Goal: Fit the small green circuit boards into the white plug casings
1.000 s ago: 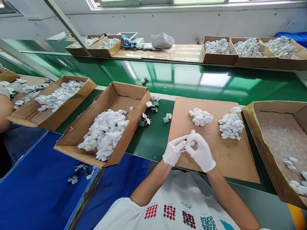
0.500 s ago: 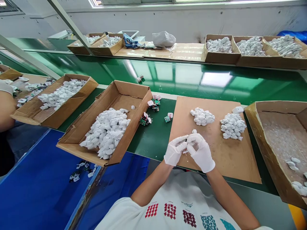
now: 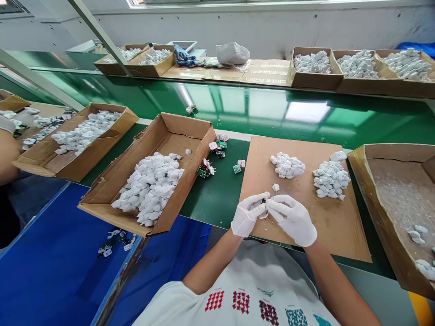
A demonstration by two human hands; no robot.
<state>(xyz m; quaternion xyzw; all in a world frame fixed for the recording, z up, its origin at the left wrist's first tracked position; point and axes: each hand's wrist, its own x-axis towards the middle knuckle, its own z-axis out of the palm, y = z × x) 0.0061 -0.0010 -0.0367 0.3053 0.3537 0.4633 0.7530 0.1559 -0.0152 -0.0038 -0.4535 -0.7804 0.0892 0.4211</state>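
Note:
Both my hands wear white gloves and meet over the near edge of a flat cardboard sheet (image 3: 306, 235). My left hand (image 3: 247, 216) is closed around a small white plastic part (image 3: 262, 210) with a dark bit showing. My right hand (image 3: 292, 219) pinches the same part from the right with its fingertips. One loose white part (image 3: 276, 187) lies on the sheet just beyond my hands. Two heaps of white parts (image 3: 287, 165) (image 3: 331, 179) sit farther back on the sheet.
A cardboard box of white parts (image 3: 149, 183) stands to my left, another box (image 3: 81, 136) beyond it. Small green circuit boards (image 3: 205, 170) lie on the green belt (image 3: 238, 113). A nearly bare box (image 3: 401, 203) is at right. Another person's arm (image 3: 7, 154) shows at far left.
My right hand has rolled outward and dropped lower, its fingers stretching toward the left hand. A small item on the belt has drifted left.

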